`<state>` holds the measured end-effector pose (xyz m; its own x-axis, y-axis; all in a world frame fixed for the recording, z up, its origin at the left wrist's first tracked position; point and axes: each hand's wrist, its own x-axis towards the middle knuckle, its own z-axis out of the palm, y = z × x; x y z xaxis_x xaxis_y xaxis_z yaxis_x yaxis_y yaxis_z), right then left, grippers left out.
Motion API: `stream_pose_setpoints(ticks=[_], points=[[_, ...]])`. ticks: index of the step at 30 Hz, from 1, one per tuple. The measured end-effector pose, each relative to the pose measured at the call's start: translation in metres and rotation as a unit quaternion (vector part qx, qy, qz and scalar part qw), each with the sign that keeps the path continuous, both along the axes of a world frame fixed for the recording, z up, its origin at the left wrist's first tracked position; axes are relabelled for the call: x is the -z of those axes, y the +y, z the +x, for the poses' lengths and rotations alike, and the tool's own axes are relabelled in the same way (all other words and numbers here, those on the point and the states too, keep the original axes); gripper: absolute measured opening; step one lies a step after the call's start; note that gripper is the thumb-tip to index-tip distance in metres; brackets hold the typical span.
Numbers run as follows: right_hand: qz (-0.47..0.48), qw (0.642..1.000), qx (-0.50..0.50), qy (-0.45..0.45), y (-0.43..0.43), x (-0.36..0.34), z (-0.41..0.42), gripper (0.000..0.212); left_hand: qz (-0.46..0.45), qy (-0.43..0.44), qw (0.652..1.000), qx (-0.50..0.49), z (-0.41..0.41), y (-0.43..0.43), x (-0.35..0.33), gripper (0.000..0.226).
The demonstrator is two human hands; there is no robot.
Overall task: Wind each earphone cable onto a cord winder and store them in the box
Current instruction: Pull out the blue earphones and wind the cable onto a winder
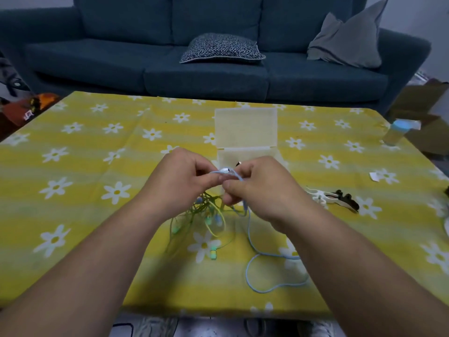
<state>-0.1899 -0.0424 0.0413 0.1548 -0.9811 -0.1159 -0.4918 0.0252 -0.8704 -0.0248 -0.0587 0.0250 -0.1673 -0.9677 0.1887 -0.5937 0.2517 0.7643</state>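
Centrally over the surface (97,166), the left hand (179,176) and right hand (262,190) meet just before the open box (243,154), fingers curled and pinched on the upper end of the blue cable (249,234). A small pale piece between them cannot be identified. From the right hand, the nearer one, the cable's free length runs toward the near edge and loops there, so winding would probably draw it upward. A green-yellow tangle (194,215) lies under the left hand; spare winders (332,199) sit toward the right edge.
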Motion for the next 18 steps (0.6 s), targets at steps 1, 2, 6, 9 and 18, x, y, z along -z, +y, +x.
stream_pose_setpoints(ticks=[1,2,6,9,18], points=[[0.003,1.0,0.008,-0.017,-0.002,-0.001,-0.001,0.016,0.008,0.003,1.0,-0.005,0.004,-0.002,0.001,0.01],[-0.001,0.999,0.02,-0.035,-0.003,-0.003,-0.003,0.021,0.022,0.0,1.0,-0.005,0.008,-0.002,0.002,0.007],[-0.006,0.991,0.085,-0.105,-0.013,-0.01,-0.011,0.035,0.081,-0.06,0.995,0.015,0.023,-0.001,0.002,0.01],[0.01,0.981,0.118,-0.153,-0.015,-0.012,-0.015,0.04,0.104,-0.073,0.991,0.034,0.031,0.001,-0.003,0.011],[0.065,0.966,0.211,-0.137,-0.019,-0.008,-0.02,0.014,0.105,0.242,0.961,-0.088,0.03,0.003,-0.013,0.025]])
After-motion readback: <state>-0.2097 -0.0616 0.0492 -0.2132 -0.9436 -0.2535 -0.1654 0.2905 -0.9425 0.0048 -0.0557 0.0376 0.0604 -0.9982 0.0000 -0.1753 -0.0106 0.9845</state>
